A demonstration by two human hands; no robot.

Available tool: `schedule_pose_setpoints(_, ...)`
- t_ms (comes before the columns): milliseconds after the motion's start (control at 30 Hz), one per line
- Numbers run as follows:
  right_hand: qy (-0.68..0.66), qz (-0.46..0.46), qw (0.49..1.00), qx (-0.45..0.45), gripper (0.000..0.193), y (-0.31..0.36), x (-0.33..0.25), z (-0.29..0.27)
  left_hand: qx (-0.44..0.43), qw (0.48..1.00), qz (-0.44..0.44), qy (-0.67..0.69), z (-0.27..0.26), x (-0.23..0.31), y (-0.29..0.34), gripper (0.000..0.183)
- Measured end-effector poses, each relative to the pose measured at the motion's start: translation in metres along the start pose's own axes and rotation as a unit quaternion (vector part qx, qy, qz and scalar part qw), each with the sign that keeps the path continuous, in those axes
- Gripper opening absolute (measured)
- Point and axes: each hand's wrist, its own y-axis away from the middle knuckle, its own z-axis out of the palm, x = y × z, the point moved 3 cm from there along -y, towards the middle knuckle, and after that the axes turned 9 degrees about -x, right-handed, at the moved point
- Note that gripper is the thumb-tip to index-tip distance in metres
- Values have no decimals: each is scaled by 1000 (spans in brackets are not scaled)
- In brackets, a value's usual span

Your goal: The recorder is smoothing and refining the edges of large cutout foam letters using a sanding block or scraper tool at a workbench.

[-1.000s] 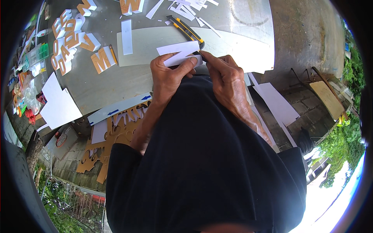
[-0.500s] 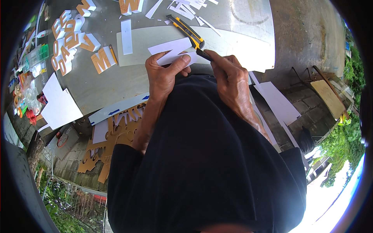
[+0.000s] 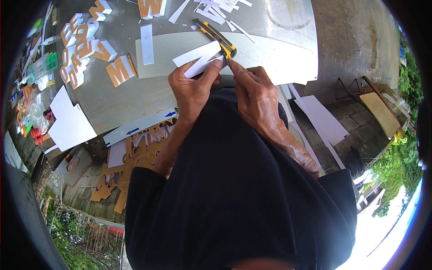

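Observation:
Close to my body, at the table's near edge, my left hand [image 3: 192, 89] pinches a white, flat-sided piece [image 3: 197, 54] shaped like a slanted letter, thumb on its near side. My right hand [image 3: 257, 92] is closed, its fingertips at the right end of that piece. A slim black tool sits in those fingers, now almost wholly hidden. Just beyond, a yellow and black utility knife [image 3: 217, 37] lies on a pale sheet [image 3: 270, 56], its near end by my right fingertips. A white strip [image 3: 147, 44] lies to the left.
Brown-faced white letters [image 3: 81, 47] cluster at the table's left, with a pencil [image 3: 131, 64] beside one. White offcuts [image 3: 215, 10] are heaped at the far side. Below the near edge lie cut-out brown boards [image 3: 135, 157]; white panels [image 3: 71, 119] stand at the left.
My right hand has moved left and slightly nearer to me, bringing its fingertips against the white piece. The black tool, plain before, is now mostly covered. The white piece has tilted slightly.

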Motion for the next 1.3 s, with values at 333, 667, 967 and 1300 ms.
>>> schedule_pose_setpoints(333,-56,16,998,-9,43,-14,2,-5,-24,1000,6,5,7,10,4,19)
schedule_pose_setpoints(667,46,5,999,4,42,-6,4,-1,-43,993,43,-99,9,3,5,21)
schedule_pose_setpoints(967,179,-29,983,-9,46,0,8,-1,-51,976,68,-202,7,-3,-1,22)
schedule_pose_setpoints(1300,161,-12,987,-26,49,-3,17,4,-47,956,138,-255,10,1,-1,20)
